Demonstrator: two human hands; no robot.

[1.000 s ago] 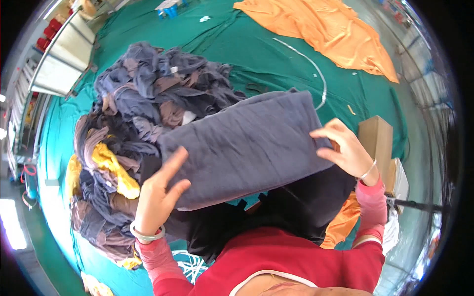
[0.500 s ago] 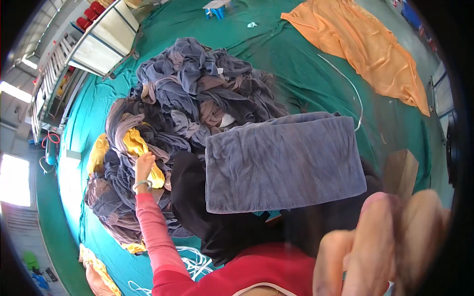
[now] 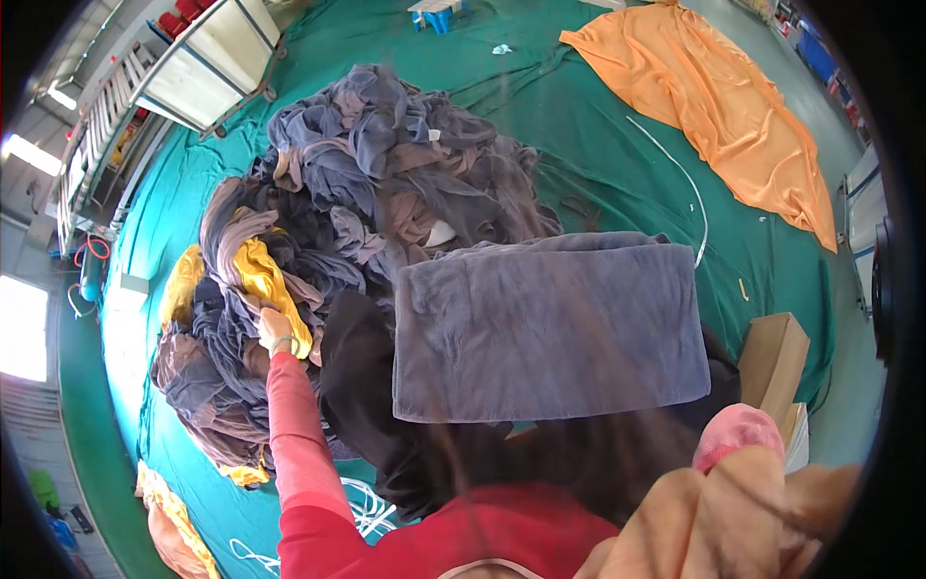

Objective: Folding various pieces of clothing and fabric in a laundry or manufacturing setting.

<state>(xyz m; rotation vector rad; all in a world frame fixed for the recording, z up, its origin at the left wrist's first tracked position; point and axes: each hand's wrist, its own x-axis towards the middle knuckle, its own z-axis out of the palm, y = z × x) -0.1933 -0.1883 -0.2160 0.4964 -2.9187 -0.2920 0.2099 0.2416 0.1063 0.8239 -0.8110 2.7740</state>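
Observation:
A folded grey-blue plush towel point(image 3: 550, 333) lies across my lap, on dark trousers. Neither hand touches it. To its left, my left hand point(image 3: 276, 330) reaches into a large heap of grey and brown towels point(image 3: 376, 164). Its fingers are closed at the edge of a yellow cloth point(image 3: 260, 275) in that heap, with a bracelet on the wrist. Very near the camera at the lower right, my right hand point(image 3: 723, 511) is raised, a pink cuff behind it. That hand looks large and blurred, its fingers partly cut off, and what it touches is out of sight.
Green sheeting point(image 3: 502, 87) covers the floor. An orange cloth point(image 3: 723, 125) is spread at the far right, with a white strap point(image 3: 680, 169) nearer. A cardboard box point(image 3: 776, 362) stands right of my lap. White cords point(image 3: 362, 507) lie lower left; a wheeled cart point(image 3: 207, 72) stands far left.
The view has shifted slightly. My right hand has moved lower and turned, bringing the pink cuff into sight. My left hand stays by the yellow cloth, and the folded towel remains on my lap.

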